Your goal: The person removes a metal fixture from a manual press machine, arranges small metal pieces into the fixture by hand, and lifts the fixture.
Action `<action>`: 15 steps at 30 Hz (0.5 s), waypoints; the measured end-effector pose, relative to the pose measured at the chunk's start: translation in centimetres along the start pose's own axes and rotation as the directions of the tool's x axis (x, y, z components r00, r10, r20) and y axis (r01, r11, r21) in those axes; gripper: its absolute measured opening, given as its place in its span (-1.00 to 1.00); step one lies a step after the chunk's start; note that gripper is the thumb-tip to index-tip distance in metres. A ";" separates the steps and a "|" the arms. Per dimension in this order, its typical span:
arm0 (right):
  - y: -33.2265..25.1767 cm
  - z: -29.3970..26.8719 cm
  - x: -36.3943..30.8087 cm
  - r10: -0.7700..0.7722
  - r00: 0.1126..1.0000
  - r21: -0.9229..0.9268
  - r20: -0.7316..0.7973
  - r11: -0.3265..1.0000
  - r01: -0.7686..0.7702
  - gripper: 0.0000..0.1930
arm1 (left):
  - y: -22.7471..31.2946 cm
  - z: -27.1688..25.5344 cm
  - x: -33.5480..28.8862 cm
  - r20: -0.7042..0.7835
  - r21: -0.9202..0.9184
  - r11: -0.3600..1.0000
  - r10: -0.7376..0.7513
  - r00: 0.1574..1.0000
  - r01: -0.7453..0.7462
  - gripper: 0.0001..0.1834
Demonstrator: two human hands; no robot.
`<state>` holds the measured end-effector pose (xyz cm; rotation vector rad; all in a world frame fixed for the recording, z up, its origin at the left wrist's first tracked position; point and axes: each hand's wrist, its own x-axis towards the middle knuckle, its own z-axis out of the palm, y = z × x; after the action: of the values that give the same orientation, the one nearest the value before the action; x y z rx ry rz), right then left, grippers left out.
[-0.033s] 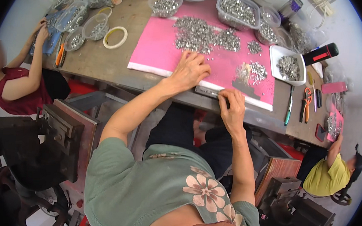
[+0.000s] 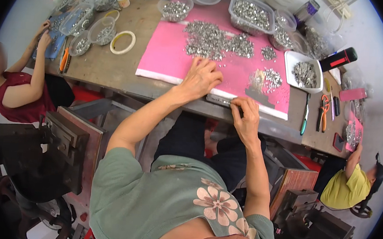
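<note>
On a pink mat [image 2: 162, 56] at the table's front edge lies a wide pile of small silvery metal pieces [image 2: 204, 37]. My left hand [image 2: 201, 78] rests on the mat just in front of this pile, its fingers bent and drawn together; whatever lies under the tips is hidden. At the table edge sits a narrow grey metal holder [image 2: 218, 100] with shiny bits along it. My right hand [image 2: 247, 117] pinches at the holder's right end, and what is between thumb and fingers is too small to make out.
Smaller heaps of pieces [image 2: 273, 80] lie right on the mat. A white tray [image 2: 289, 64] and plastic tubs [image 2: 232, 17] of parts stand around it. Orange-handled pliers [image 2: 324, 107] and a tape roll [image 2: 122, 42] flank the mat. Two other people work at the left and right ends.
</note>
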<state>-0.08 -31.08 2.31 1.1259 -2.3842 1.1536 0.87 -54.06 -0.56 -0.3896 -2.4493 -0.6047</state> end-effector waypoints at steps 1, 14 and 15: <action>0.1 -0.3 0.1 0.048 0.997 0.041 0.056 0.998 -0.050 -0.92 | 0.0 0.1 0.0 -0.006 -0.004 1.000 -0.008 1.000 0.008 -0.91; 6.9 6.5 12.3 -0.025 0.991 -0.132 0.131 0.990 0.042 -0.83 | 0.7 0.4 0.0 -0.017 0.015 0.999 -0.041 0.999 0.042 -0.92; 7.0 7.0 12.4 -0.027 0.991 -0.131 0.130 0.990 0.045 -0.83 | 0.6 0.4 0.0 -0.018 0.018 0.999 -0.040 0.999 0.041 -0.92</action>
<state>-12.82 -40.26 0.40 1.2263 -2.4832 0.9196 0.91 -53.30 -0.66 -0.3268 -2.4491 -0.6002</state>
